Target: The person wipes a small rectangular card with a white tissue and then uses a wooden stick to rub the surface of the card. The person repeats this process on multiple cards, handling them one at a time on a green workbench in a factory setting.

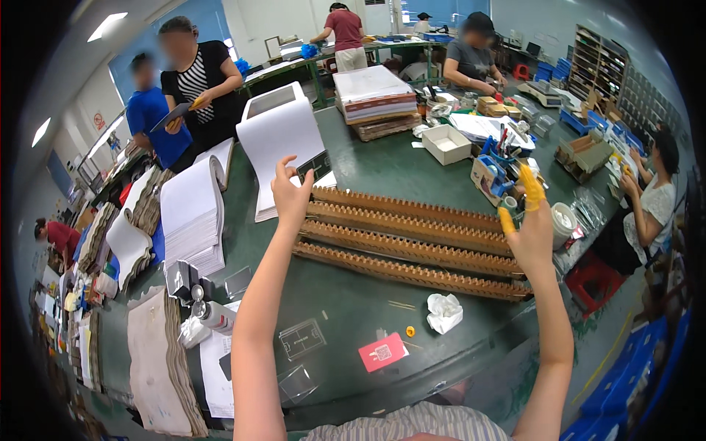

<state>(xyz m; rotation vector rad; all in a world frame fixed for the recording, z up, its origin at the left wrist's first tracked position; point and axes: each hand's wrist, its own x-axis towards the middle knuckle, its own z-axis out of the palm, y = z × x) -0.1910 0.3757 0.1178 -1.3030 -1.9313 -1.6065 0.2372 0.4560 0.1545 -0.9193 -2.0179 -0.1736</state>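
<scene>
My left hand [293,187] pinches a small dark-looking rectangular panel [316,166] with a pale printed outline, just beyond the left end of the slotted racks. These long brown racks [412,234], toothed along their edges, lie side by side across the table. My right hand [531,220], yellow finger cots on some fingers, is raised over their right end with its fingers apart and nothing visible in them. A similar clear printed panel [301,339] lies on the green table [346,382] between my forearms, near a red card [383,353] and a crumpled white tissue [444,314].
Paper stacks [193,213] and a spray can [215,316] stand left. Beyond the racks are a large paper pile [375,95] and a white box [446,144]. A pen holder [491,176] and white tub [563,223] flank my right hand. Several people work around.
</scene>
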